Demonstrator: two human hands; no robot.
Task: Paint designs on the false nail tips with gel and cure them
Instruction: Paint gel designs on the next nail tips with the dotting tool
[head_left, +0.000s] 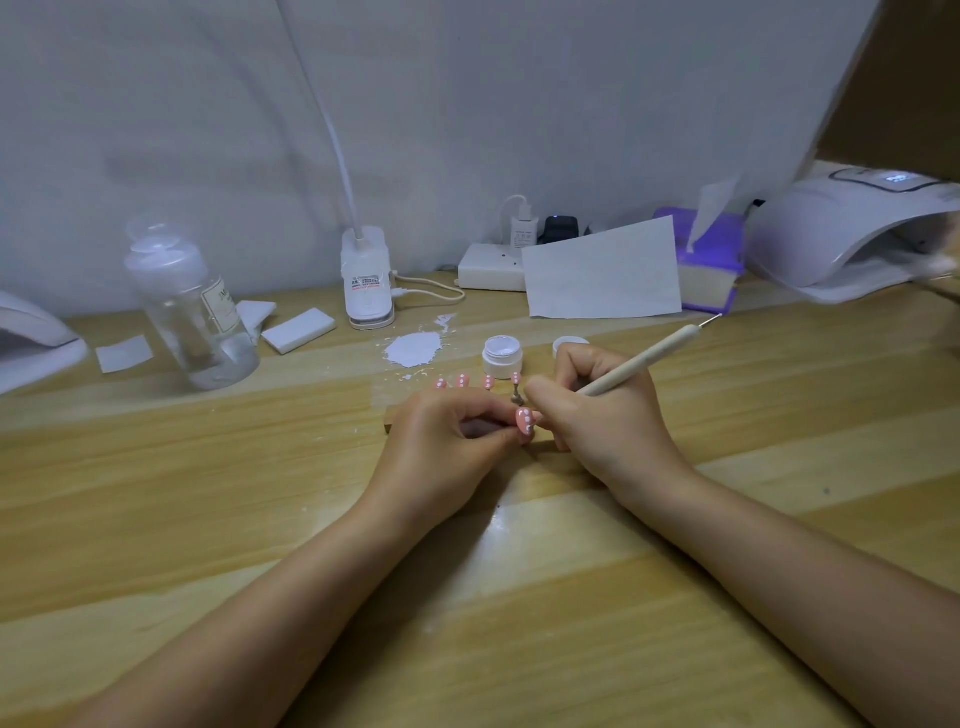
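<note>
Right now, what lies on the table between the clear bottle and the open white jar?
In the head view, a white spill lies between the clear bottle and the open white jar.

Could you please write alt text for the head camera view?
Over a wooden table, the left hand pinches a pink false nail tip with white dots while the right hand holds a beige dotting pen to it. Behind stand an open white gel jar and a white curing lamp.

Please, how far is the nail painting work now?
Looks done: four pink nail tips with white dots stand in a row behind the hands. In hand: the left hand holds another pink dotted nail tip, while the right hand grips a slim beige dotting pen close to it. Probably left: finishing this tip, then curing in the white dome-shaped lamp.
</note>
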